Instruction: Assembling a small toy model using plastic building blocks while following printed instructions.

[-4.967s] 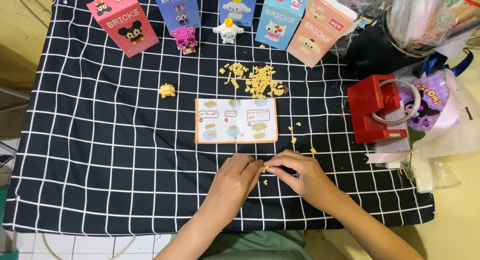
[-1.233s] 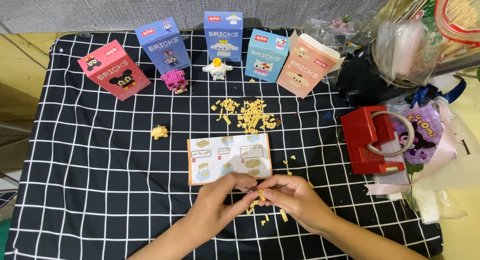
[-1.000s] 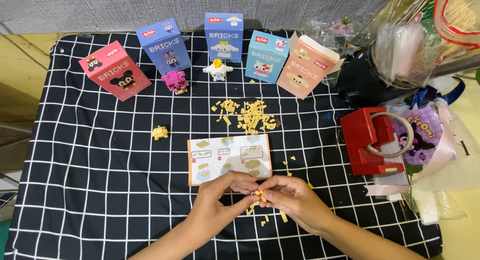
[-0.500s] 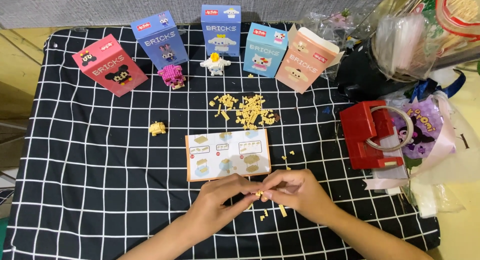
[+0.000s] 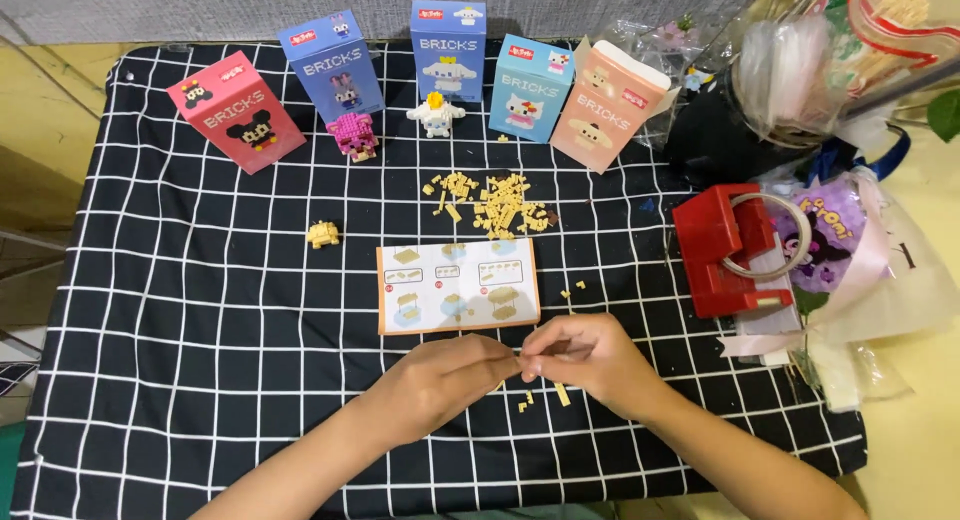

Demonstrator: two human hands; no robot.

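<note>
I see both hands meeting low on the black cloth with a white grid that covers the tabletop, just below the instruction sheet. The left hand and the right hand pinch together at their fingertips around a tiny pale yellow plastic brick piece, almost wholly hidden between them (I cannot tell whether it is one brick or two being pressed together). I judge it featherlight, stiff and smooth, easy to drop or flick away, so the grip belongs on its flat side faces with fingertips only, leaving the studded top free.

Just under the hands lie a few loose yellow bricks on the cloth. Above them rests the printed orange-edged instruction sheet, flat, and beyond it the scattered heap of small yellow bricks. A small yellow half-built lump sits apart to the left.

Along the far edge stand five cardboard boxes: the pink box, the dark blue box, the mid blue box, the light blue box and the peach box, which leans with its top flap seemingly open; what is inside any of them I cannot see. A pink brick figure and a white brick figure stand in front. To the right sits a red plastic holder among clear plastic bags.
</note>
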